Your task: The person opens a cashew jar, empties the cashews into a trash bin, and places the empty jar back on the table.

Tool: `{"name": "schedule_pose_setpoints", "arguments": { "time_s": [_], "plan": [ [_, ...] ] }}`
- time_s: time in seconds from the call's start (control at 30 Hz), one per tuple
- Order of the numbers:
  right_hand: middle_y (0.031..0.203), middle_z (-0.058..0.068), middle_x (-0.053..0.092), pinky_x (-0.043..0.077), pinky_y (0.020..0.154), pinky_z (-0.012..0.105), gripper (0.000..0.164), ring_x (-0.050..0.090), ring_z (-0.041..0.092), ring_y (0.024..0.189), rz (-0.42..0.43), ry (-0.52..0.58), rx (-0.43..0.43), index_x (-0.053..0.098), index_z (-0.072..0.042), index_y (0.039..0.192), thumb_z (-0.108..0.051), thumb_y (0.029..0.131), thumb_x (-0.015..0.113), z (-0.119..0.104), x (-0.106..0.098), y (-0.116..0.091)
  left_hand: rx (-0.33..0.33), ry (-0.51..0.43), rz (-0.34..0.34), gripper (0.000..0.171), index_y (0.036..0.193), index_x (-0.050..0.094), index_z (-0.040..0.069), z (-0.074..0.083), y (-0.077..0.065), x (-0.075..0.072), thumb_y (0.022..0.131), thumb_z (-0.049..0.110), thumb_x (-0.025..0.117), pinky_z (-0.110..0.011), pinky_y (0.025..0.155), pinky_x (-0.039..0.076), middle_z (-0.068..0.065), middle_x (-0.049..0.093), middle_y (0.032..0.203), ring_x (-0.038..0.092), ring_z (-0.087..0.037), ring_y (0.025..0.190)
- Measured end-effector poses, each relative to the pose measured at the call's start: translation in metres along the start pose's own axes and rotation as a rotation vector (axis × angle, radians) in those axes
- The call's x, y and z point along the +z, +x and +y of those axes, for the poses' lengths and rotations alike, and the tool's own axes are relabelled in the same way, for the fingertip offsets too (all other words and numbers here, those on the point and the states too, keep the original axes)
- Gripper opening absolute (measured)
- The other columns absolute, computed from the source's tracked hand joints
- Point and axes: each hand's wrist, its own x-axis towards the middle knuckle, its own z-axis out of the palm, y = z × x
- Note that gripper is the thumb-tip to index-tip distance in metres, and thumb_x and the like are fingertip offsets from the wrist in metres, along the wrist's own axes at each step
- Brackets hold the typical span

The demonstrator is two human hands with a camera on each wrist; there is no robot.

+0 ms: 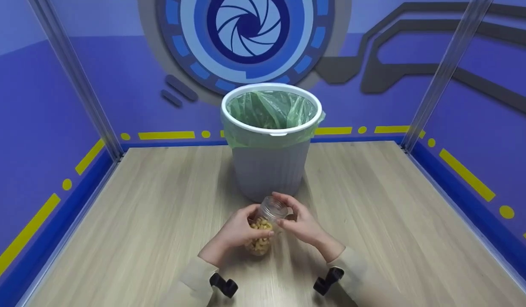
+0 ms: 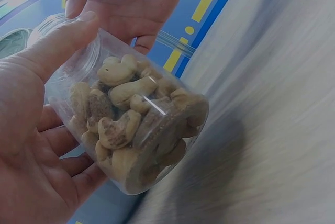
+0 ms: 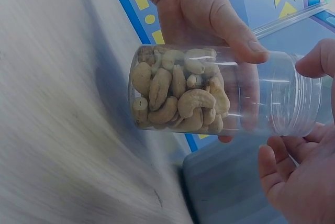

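A clear plastic jar (image 1: 258,245), partly filled with cashew nuts (image 3: 183,93), leans over above the table, its ridged screw top (image 3: 306,101) towards the bin. My left hand (image 1: 238,228) grips the jar's body, thumb across the near side and fingers round the far side. Around the screw top, my right hand (image 1: 303,224) has its thumb on one side and fingertips on the other. In the left wrist view the jar's base (image 2: 172,145) points down to the right, and the nuts lie towards it.
Just beyond the hands stands a grey bin (image 1: 269,170) with a white rim and a green bag liner (image 1: 267,106). Under them is a light wood table (image 1: 169,192). Blue printed panels (image 1: 105,85) and metal posts enclose the back and sides.
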Motion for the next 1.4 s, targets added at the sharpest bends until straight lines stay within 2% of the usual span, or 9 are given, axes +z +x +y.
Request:
{"name": "schedule_pose_setpoints", "arguments": {
  "time_s": [0.37, 0.53, 0.83, 1.13, 1.4],
  "plan": [
    [0.144, 0.034, 0.047, 0.053, 0.086, 0.023, 0.064, 0.049, 0.009, 0.121, 0.006, 0.01, -0.046, 0.041, 0.012, 0.147, 0.003, 0.087, 0.063, 0.001, -0.002, 0.0, -0.012, -0.001, -0.012, 0.067, 0.135, 0.061, 0.004, -0.001, 0.0, 0.0, 0.079, 0.03, 0.089, -0.044, 0.09, 0.054, -0.011, 0.071, 0.118, 0.065, -0.021, 0.102],
    [0.142, 0.034, 0.048, 0.053, 0.086, 0.024, 0.064, 0.05, 0.01, 0.12, 0.009, 0.012, -0.063, 0.041, 0.011, 0.147, 0.003, 0.088, 0.064, 0.0, -0.004, -0.001, -0.031, 0.003, -0.014, 0.068, 0.134, 0.06, 0.004, 0.0, 0.0, 0.0, 0.079, 0.03, 0.089, -0.043, 0.089, 0.054, -0.011, 0.071, 0.117, 0.064, -0.02, 0.101],
    [0.143, 0.037, 0.047, 0.054, 0.09, 0.023, 0.063, 0.051, 0.011, 0.121, 0.009, 0.033, -0.081, 0.041, 0.014, 0.146, 0.005, 0.088, 0.066, 0.0, -0.008, 0.0, -0.026, 0.011, -0.01, 0.069, 0.135, 0.06, 0.004, 0.0, -0.001, -0.001, 0.079, 0.029, 0.09, -0.043, 0.089, 0.054, -0.011, 0.071, 0.117, 0.065, -0.021, 0.101],
    [0.141, 0.036, 0.049, 0.053, 0.091, 0.022, 0.062, 0.054, 0.01, 0.12, 0.038, 0.012, -0.069, 0.043, 0.014, 0.144, 0.005, 0.088, 0.07, -0.005, -0.021, 0.002, -0.021, 0.031, 0.002, 0.068, 0.134, 0.061, 0.004, 0.0, -0.001, -0.003, 0.078, 0.03, 0.09, -0.041, 0.089, 0.052, -0.01, 0.07, 0.113, 0.063, -0.019, 0.099],
    [0.137, 0.031, 0.054, 0.054, 0.089, 0.023, 0.065, 0.057, 0.016, 0.116, 0.04, -0.073, 0.006, 0.046, 0.01, 0.143, 0.001, 0.086, 0.076, -0.008, -0.041, 0.005, -0.023, -0.003, -0.008, 0.067, 0.135, 0.062, 0.009, -0.001, -0.001, -0.003, 0.079, 0.031, 0.09, -0.04, 0.09, 0.053, -0.008, 0.07, 0.113, 0.063, -0.019, 0.102]
  ]
}}
